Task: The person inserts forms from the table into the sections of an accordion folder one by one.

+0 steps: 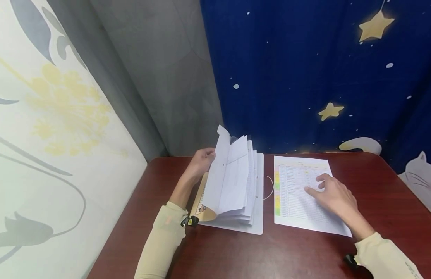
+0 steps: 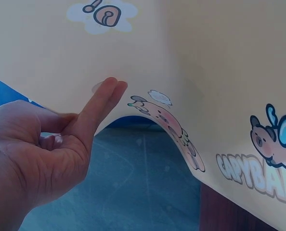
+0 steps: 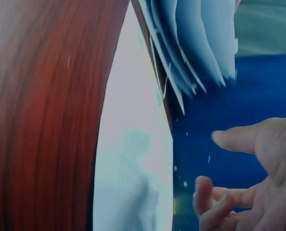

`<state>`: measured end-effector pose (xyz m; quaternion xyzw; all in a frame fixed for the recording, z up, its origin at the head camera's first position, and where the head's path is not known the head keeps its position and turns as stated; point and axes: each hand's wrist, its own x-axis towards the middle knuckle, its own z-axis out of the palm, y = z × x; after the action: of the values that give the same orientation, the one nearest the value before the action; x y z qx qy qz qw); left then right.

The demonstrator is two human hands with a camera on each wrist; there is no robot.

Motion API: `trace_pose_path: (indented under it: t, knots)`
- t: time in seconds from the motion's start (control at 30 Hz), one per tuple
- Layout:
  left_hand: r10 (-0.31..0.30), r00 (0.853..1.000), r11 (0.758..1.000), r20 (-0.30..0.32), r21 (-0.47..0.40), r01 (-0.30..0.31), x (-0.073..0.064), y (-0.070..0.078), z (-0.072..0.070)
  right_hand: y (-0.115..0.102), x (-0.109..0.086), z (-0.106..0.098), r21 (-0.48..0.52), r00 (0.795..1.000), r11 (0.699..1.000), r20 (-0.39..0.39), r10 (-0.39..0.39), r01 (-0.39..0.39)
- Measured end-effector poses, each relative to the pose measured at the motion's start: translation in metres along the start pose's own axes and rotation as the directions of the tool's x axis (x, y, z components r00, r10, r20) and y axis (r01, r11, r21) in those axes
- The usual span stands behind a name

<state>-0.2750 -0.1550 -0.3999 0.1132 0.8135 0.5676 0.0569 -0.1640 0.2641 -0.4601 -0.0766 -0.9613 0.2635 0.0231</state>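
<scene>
My left hand (image 1: 202, 159) is at the far left edge of a folder's raised cover (image 2: 191, 62), pale yellow with capybara cartoons. Two fingers (image 2: 102, 103) lie along its outer face, and the thumb meets its edge. Inside the folder stands a fanned stack of white papers (image 1: 235, 170), with one leaf leaning left against the cover. My right hand (image 1: 335, 195) hovers over a printed sheet (image 1: 295, 213) with a table and coloured cells down its left side. Thumb and fingers (image 3: 234, 137) are spread apart, with nothing between them.
The folder's back cover (image 1: 259, 217) lies flat on the dark red table (image 1: 236, 255). A thin white elastic loop (image 1: 271, 182) sticks out to its right, near the sheet. Behind the table hang grey and blue star-patterned curtains (image 1: 288, 77); a patterned white wall (image 1: 62, 155) borders the left.
</scene>
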Motion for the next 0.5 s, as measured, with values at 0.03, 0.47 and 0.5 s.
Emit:
trace_pose_path:
  t: [0.03,0.47,0.5]
  knots:
    - [-0.002,1.000,1.000,0.005,-0.006,0.002,0.000,0.000,0.000,0.003,0.000,-0.001,-0.015,1.000,1.000,0.001,0.007,-0.007]
    - [-0.025,1.000,1.000,-0.004,0.018,0.025,-0.001,0.002,-0.004,0.034,0.014,0.000,-0.173,0.995,0.980,-0.051,0.086,-0.094]
    - [-0.025,1.000,0.999,-0.004,0.020,0.025,-0.001,0.002,-0.004,0.036,0.015,-0.001,-0.179,0.995,0.979,-0.038,0.095,-0.100]
